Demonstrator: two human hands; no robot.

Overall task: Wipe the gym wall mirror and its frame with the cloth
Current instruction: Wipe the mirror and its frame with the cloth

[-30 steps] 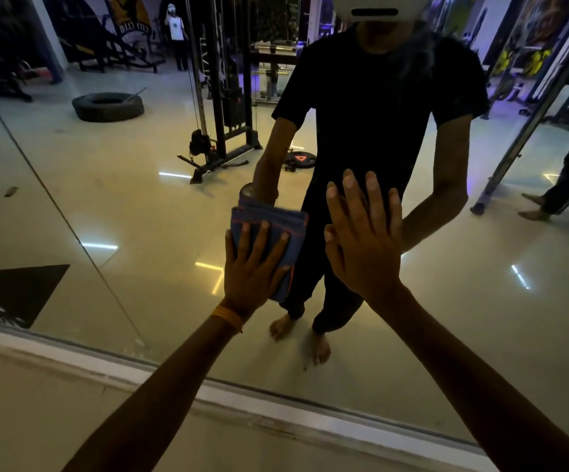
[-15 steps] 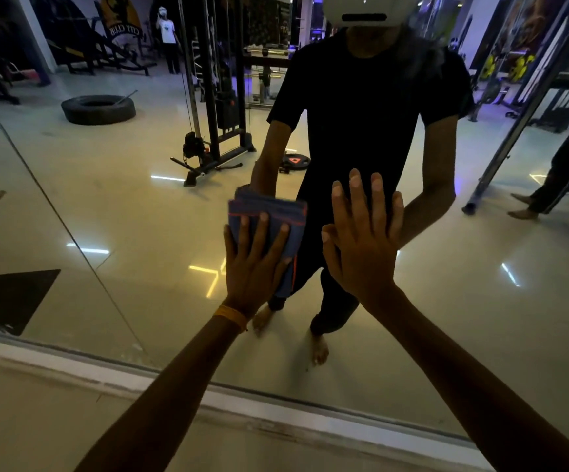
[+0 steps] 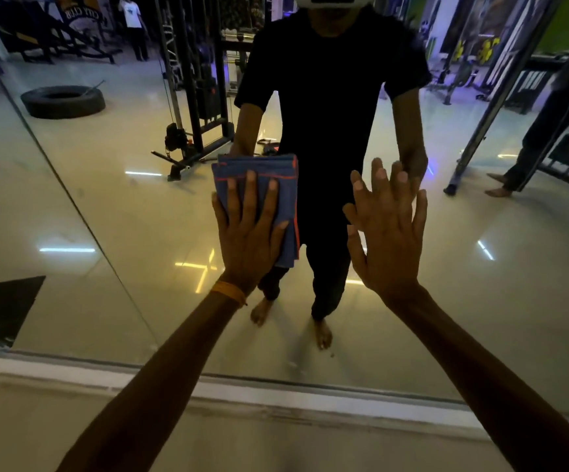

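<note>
The big mirror [image 3: 106, 216] fills most of the view. In it you can see a shiny gym floor, a person in a black shirt standing with bare feet, a tall black machine [image 3: 194, 107] and a fat black tire [image 3: 63, 102] lying on the floor far back on the left. Along the bottom of the mirror runs the frame [image 3: 276, 400], a long pale strip that goes from one side to the other.

Two bare arms reach up from the bottom to the glass. The right hand [image 3: 388, 240] is flat, with its fingers straight and spread apart. It holds nothing, and its fingertips meet the fingertips of the hand in the glass.

The left hand [image 3: 249, 233] is flat too. Its fingers are straight and spread, and they press the cloth [image 3: 286, 185] against the mirror, right in front of the person in the glass. The cloth is blue with thin orange lines and is folded into a thick pad. It sticks out above the fingers and past the right side of the hand.

A thin orange band [image 3: 228, 292] sits on the left wrist.
</note>
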